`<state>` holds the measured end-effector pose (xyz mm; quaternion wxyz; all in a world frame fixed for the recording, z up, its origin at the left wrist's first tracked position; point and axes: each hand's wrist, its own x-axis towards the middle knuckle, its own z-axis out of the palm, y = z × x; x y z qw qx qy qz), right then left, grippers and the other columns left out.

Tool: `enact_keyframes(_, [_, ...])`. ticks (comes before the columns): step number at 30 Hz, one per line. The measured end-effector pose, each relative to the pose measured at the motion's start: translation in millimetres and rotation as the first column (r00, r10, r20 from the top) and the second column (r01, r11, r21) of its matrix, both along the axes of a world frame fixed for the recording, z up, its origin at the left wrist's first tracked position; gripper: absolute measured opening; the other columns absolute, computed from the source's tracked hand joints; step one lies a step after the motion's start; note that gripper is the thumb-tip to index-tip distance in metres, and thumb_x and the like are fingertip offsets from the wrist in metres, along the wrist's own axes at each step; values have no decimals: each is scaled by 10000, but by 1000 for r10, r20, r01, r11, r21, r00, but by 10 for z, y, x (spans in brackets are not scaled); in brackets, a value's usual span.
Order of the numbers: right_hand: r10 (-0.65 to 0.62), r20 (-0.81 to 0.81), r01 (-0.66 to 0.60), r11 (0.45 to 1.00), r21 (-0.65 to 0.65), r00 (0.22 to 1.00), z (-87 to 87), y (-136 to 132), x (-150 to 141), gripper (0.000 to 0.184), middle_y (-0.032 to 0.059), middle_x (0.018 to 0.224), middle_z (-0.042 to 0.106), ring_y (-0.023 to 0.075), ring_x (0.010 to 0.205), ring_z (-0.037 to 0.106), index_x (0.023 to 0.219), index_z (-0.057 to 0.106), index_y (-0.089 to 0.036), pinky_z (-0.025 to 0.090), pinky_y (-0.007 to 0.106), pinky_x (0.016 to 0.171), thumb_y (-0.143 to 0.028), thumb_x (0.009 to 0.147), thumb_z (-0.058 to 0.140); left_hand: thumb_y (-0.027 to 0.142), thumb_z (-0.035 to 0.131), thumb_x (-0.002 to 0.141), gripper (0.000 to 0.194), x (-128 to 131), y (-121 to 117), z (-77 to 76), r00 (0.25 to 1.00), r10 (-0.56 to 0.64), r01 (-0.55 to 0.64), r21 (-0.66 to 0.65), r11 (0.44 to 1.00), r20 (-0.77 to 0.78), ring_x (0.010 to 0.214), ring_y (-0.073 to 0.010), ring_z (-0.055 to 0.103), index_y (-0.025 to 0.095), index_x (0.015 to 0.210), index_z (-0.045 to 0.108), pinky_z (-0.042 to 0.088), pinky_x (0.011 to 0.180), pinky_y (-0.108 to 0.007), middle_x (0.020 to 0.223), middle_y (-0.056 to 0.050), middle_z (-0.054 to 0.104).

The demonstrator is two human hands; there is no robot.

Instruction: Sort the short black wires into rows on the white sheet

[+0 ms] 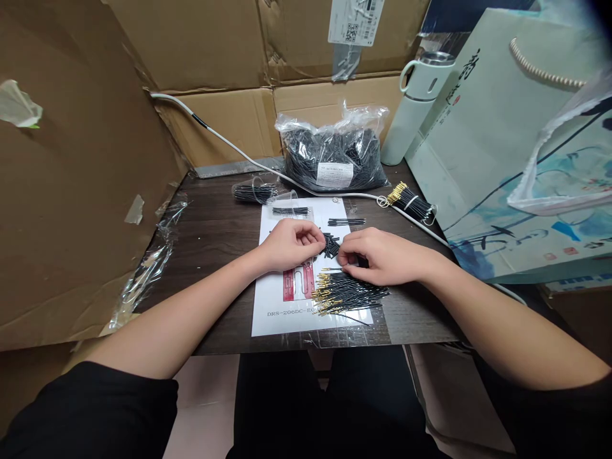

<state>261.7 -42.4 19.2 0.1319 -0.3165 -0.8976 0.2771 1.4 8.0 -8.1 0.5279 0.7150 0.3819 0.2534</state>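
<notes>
- Head view: two bare hands work close together over a white printed paper sheet [268, 315] on a dark wood-grain surface [215, 245], nearer its front edge than its far one.
- The left hand [294, 245] has its fingers curled, tips nearly meeting at the left side of a small heap of short black tube-like pieces [330, 247]; whether a piece is pinched there cannot be told.
- The right hand [377, 256], fingers bent inward and thumb close by, rests just right of the heap; its grip, too, cannot be made out.
- Below it, toward the front edge, lies a loose spread of thin black wires with gold-coloured tips [349, 293], roughly side by side, one strand askew.
- Beyond the heap sits a short row of black strands [347, 222]; toward the far edge stands a clear plastic bag of black pieces [329, 156].
- The likely hazards: a dragging right wrist could skew the untied wires, a stray fingertip could scatter the heap, and a forearm catching the white cable [239, 152] could tug it against a banded black-and-gold bundle [411, 201] near the right edge.
</notes>
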Motion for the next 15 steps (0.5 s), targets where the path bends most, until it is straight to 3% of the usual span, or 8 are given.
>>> enact_keyframes(6, [3,59,-6,999,37,998,22,-19,17,91,45,884,694,177,756,583,896,662,-190,410,324,720,-117,945,637,257,848,826,137,6,-10,17,1000,7,-7,-28,1000,23,591,-64,564,137,843,786,435,531,-163,689,-13,691])
enact_keyframes(15, [-233,-237,261,960,98,943,-19,58,53,82,15,840,716,154,711,598,1001,689,-183,449,311,717,-231,1042,636,392,937,822,336,-16,46,72,971,136,-84,-249,965,198,510,-75,580,151,957,745,440,403,-191,779,-21,708])
